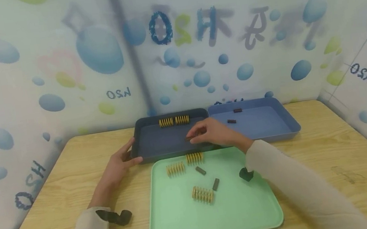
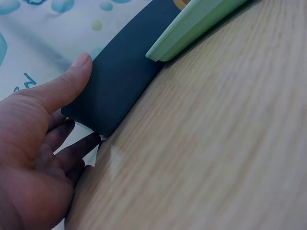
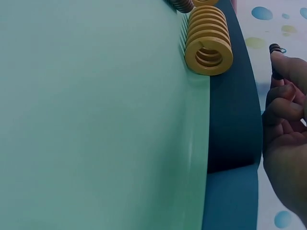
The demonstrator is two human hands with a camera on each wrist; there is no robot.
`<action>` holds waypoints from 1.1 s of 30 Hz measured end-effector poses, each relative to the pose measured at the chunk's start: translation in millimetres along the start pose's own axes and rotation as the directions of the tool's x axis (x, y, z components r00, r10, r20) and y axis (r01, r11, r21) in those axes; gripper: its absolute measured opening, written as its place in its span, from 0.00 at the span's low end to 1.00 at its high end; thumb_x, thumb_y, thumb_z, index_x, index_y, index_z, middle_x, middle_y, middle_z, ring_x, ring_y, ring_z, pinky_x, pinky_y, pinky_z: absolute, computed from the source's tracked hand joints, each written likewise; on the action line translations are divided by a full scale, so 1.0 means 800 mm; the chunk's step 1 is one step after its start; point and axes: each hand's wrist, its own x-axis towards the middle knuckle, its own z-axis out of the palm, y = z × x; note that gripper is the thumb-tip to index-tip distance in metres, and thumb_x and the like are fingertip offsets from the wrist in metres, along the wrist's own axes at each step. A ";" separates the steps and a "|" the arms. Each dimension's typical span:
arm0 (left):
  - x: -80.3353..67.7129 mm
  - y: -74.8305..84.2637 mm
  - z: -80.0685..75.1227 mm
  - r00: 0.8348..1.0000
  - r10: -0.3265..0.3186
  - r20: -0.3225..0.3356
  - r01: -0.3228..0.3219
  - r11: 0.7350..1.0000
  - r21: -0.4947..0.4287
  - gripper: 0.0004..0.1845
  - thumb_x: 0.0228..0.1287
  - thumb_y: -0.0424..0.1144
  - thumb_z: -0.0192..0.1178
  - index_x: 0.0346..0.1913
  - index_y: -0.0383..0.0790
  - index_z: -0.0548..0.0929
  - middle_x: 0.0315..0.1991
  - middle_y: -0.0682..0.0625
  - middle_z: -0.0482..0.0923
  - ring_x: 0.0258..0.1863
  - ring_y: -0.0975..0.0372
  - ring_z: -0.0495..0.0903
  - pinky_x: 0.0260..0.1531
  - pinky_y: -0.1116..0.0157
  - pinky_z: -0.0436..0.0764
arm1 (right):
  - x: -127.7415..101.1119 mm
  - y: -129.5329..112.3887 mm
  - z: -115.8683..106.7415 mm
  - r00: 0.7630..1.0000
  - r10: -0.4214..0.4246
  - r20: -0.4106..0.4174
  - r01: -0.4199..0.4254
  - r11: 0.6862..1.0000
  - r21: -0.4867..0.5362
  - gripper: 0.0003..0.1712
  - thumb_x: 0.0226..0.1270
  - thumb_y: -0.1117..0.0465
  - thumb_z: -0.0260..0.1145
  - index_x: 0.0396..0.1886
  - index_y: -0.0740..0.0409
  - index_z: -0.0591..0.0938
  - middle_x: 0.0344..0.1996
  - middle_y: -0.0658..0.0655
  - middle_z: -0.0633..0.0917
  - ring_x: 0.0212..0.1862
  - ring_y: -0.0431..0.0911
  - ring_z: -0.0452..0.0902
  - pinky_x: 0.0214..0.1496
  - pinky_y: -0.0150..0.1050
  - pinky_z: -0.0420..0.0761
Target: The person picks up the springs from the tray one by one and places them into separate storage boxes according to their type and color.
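Right hand (image 1: pixel 215 133) over the dark tray (image 1: pixel 149 144), near its front edge, fingertips pinching a small brown spring (image 1: pixel 188 138); from the right wrist view, only the spring's dark end visible above a curled fingertip (image 3: pixel 288 64). Left hand (image 1: pixel 119 167) at the dark tray's front left corner, thumb (image 2: pixel 72 79) laid on the rim, the other fingers down beside the wall, loosely spread, nothing held.

Two yellow springs (image 1: pixel 174 121) lined up along the dark tray's back edge. Blue tray (image 1: pixel 275 127) touching the dark one on its right, with two brown springs (image 1: pixel 234 116) near its back left corner. Green tray (image 1: pixel 184 222) at the table's (image 1: pixel 330 141) front edge, its back edge touching the dark tray. Two yellow springs near the green tray's back edge, one of them (image 3: pixel 208 40) right at the rim; a third (image 1: pixel 202 194) near the middle. Two more brown springs (image 1: pixel 208 177) lying between them
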 end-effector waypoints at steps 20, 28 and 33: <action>-0.002 0.000 0.001 1.000 0.002 -0.006 -0.002 1.000 -0.005 0.43 0.61 0.41 0.66 0.75 0.47 0.55 0.74 0.45 0.50 0.70 0.44 0.55 0.64 0.48 0.58 | 0.001 0.015 -0.044 0.987 0.062 -0.147 -0.062 0.998 0.001 0.14 0.61 0.50 0.70 0.45 0.46 0.86 0.44 0.47 0.85 0.44 0.44 0.80 0.48 0.48 0.78; -0.002 0.000 0.003 1.000 -0.002 -0.009 0.002 1.000 -0.016 0.42 0.61 0.41 0.66 0.75 0.47 0.55 0.74 0.44 0.50 0.70 0.44 0.54 0.65 0.48 0.56 | -0.009 0.033 -0.077 0.968 0.097 -0.230 -0.118 0.990 -0.081 0.15 0.63 0.51 0.68 0.48 0.48 0.85 0.45 0.49 0.84 0.45 0.44 0.80 0.46 0.48 0.78; -0.001 0.001 0.003 1.000 0.005 -0.011 -0.006 0.999 -0.035 0.42 0.61 0.40 0.66 0.75 0.46 0.56 0.74 0.45 0.51 0.70 0.44 0.54 0.65 0.49 0.56 | -0.011 0.043 -0.088 0.961 0.126 -0.246 -0.142 0.989 -0.048 0.16 0.63 0.55 0.69 0.49 0.55 0.85 0.46 0.54 0.85 0.47 0.48 0.79 0.49 0.50 0.78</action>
